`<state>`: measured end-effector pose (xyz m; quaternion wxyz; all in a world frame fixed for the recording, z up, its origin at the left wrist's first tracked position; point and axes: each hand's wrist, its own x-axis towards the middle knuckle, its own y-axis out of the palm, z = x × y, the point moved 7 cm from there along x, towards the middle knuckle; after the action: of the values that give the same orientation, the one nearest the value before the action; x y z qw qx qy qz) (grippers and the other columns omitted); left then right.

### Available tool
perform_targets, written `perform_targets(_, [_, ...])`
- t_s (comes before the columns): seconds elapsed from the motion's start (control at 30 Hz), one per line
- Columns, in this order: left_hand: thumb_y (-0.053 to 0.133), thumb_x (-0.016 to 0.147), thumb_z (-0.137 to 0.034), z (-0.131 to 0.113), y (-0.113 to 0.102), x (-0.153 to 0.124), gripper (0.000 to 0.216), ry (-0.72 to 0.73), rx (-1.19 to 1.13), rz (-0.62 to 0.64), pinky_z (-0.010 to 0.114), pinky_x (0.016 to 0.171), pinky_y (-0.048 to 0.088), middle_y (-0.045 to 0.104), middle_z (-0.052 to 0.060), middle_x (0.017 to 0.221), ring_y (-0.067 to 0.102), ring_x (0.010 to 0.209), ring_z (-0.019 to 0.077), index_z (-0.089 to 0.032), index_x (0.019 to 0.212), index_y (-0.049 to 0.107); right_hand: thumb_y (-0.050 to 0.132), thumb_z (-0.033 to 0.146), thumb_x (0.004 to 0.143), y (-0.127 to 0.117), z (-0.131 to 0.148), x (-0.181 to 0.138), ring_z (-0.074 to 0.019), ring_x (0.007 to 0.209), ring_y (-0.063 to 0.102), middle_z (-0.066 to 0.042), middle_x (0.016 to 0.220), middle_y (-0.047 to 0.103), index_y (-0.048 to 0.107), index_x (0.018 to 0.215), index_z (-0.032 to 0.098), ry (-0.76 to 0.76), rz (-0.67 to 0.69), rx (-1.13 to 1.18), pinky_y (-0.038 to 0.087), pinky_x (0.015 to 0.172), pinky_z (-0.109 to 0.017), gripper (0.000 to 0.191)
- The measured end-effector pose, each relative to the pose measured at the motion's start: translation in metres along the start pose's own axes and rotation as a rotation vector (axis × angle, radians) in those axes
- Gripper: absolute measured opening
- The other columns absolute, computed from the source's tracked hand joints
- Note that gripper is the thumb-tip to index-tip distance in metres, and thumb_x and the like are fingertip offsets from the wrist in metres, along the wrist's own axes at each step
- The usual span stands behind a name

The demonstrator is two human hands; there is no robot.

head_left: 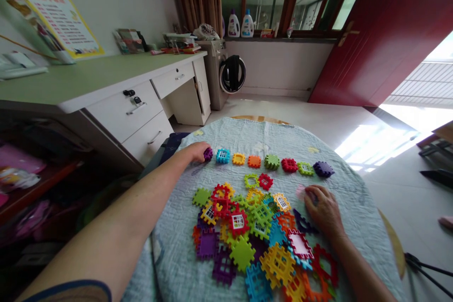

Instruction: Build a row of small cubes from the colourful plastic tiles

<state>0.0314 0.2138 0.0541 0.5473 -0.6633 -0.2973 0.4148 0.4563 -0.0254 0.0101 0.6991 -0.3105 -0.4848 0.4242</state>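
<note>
My left hand (198,152) reaches to the left end of a row of toy pieces. Its fingers are closed around a purple building tile stack (208,154). Beside it in the row stand a blue window tile stack (222,155), a yellow one (238,158), an orange one (254,161), a green one (272,162), a red one (289,165), a light green one (305,168) and a dark purple one (323,169). My right hand (322,206) lies palm down on the cloth, fingers slightly bent, holding nothing visible, right of a loose heap of colourful tiles (242,253).
A pale blue cloth (354,231) covers the round table. Between row and heap lie a lime frame tile (251,180) and a red frame tile (265,181). Beyond stand a green-topped desk (106,73), a washing machine (212,71) and a red door (375,33).
</note>
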Motion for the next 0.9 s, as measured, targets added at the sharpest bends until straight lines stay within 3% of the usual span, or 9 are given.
perform_targets(0.27, [0.066, 0.054, -0.018, 0.001, 0.002, -0.001, 0.048, -0.029, 0.007, 0.004, 0.029, 0.082, 0.050, 0.069, 0.008, 0.106, 0.065, 0.095, 0.0263, -0.019, 0.102, 0.067, 0.052, 0.035, 0.086, 0.000, 0.000, 0.000, -0.0258, 0.100, 0.057, -0.008, 0.107, 0.066, 0.065, 0.096, 0.022, 0.000, 0.004, 0.007, 0.043, 0.094, -0.041, 0.021])
perform_targets(0.37, [0.066, 0.054, -0.018, 0.003, 0.004, -0.002, 0.065, -0.041, -0.026, -0.020, 0.031, 0.090, 0.050, 0.066, 0.012, 0.120, 0.064, 0.105, 0.0288, -0.016, 0.119, 0.061, 0.052, 0.035, 0.086, -0.001, 0.001, 0.000, -0.0260, 0.100, 0.058, -0.008, 0.107, 0.066, 0.065, 0.096, 0.022, -0.003, -0.005, 0.009, 0.043, 0.093, -0.042, 0.021])
perform_targets(0.5, [0.068, 0.053, -0.019, 0.010, 0.004, -0.013, 0.089, -0.060, -0.101, -0.141, 0.036, 0.105, 0.043, 0.053, 0.018, 0.138, 0.055, 0.125, 0.0323, -0.012, 0.138, 0.044, 0.052, 0.034, 0.086, 0.000, 0.000, 0.000, -0.0257, 0.099, 0.058, -0.008, 0.106, 0.066, 0.065, 0.096, 0.022, -0.016, -0.015, 0.010, 0.044, 0.093, -0.041, 0.020])
perform_targets(0.73, [0.069, 0.065, -0.031, 0.011, 0.010, -0.078, 0.088, -0.097, -0.258, -0.481, 0.050, 0.113, 0.036, 0.046, 0.023, 0.143, 0.043, 0.135, 0.0360, -0.010, 0.142, 0.033, 0.052, 0.034, 0.085, 0.001, -0.002, 0.001, -0.0254, 0.098, 0.058, -0.008, 0.107, 0.066, 0.065, 0.096, 0.022, -0.015, -0.016, -0.010, 0.044, 0.092, -0.040, 0.022])
perform_targets(0.9, [0.061, 0.077, -0.030, -0.020, 0.038, -0.136, 0.061, -0.154, -0.339, -0.638, 0.051, 0.111, 0.039, 0.055, 0.019, 0.133, 0.050, 0.129, 0.0328, -0.012, 0.133, 0.044, 0.051, 0.035, 0.084, 0.001, -0.001, 0.002, -0.0258, 0.098, 0.058, -0.009, 0.106, 0.066, 0.066, 0.096, 0.022, -0.019, -0.022, -0.014, 0.043, 0.091, -0.041, 0.023])
